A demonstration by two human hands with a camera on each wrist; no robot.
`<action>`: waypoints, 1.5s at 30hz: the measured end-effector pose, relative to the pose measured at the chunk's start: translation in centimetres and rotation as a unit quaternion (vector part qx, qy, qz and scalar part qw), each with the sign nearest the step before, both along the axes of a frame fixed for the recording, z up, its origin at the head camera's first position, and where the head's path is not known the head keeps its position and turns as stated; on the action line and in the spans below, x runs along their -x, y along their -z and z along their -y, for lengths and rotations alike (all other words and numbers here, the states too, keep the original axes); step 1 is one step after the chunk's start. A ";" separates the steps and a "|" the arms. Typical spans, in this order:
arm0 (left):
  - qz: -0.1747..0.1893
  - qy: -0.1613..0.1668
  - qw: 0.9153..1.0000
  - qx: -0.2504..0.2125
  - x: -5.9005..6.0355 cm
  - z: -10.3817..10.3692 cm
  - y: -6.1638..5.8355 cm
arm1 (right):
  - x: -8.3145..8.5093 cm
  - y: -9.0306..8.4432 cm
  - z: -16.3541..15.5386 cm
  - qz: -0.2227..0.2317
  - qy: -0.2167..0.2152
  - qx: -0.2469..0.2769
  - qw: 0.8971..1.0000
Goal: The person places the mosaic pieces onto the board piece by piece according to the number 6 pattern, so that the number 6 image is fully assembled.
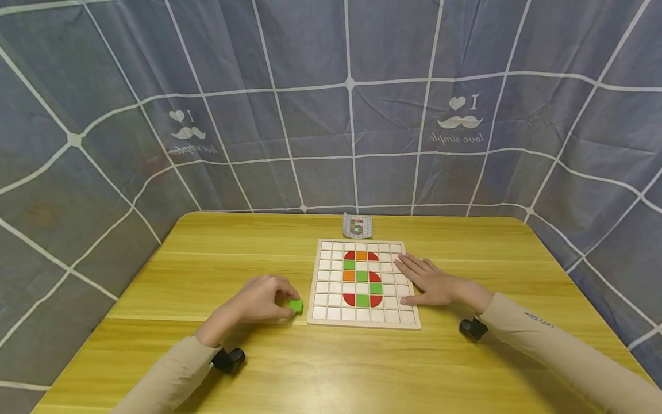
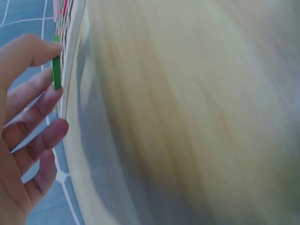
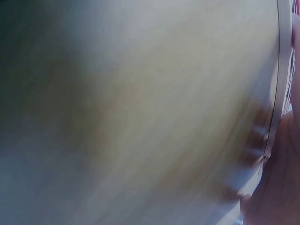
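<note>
My left hand (image 1: 265, 299) pinches a green square tile (image 1: 296, 305) between thumb and fingers, just left of the board's lower left corner. In the left wrist view the green tile (image 2: 56, 70) shows edge-on, with the other fingers (image 2: 35, 119) spread below it. The wooden grid board (image 1: 331, 323) holds red rounded pieces plus orange and green squares in its middle columns, forming a curved figure. My right hand (image 1: 431, 283) lies with fingers extended on the board's right edge. The right wrist view shows part of that hand (image 3: 276, 173) at the board's rim.
A small printed pattern card (image 1: 357, 225) lies behind the board, showing a similar coloured figure. Everything rests on a yellow wood-grain table (image 1: 248, 247). A grey curtain (image 1: 320, 126) with white lines hangs behind and around the table. Black wrist cameras (image 1: 229, 360) sit under both wrists.
</note>
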State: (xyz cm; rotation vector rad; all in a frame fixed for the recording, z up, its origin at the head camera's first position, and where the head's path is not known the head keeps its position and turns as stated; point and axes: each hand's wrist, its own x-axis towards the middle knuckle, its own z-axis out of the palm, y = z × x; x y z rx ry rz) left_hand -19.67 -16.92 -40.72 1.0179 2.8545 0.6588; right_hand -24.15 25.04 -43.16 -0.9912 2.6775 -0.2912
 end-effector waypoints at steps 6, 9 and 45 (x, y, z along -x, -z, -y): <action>-0.016 -0.015 1.000 0.005 0.4 -1.2 -0.4 | -0.1 -0.4 0.1 0.003 -0.004 0.000 1.000; -0.026 -0.019 0.999 0.012 0.7 -1.8 -0.5 | -0.2 -0.6 0.2 0.007 -0.001 -0.008 1.000; -0.025 -0.003 0.999 0.029 3.7 -10.3 -0.4 | 0.0 -0.4 0.2 0.016 0.002 -0.021 1.000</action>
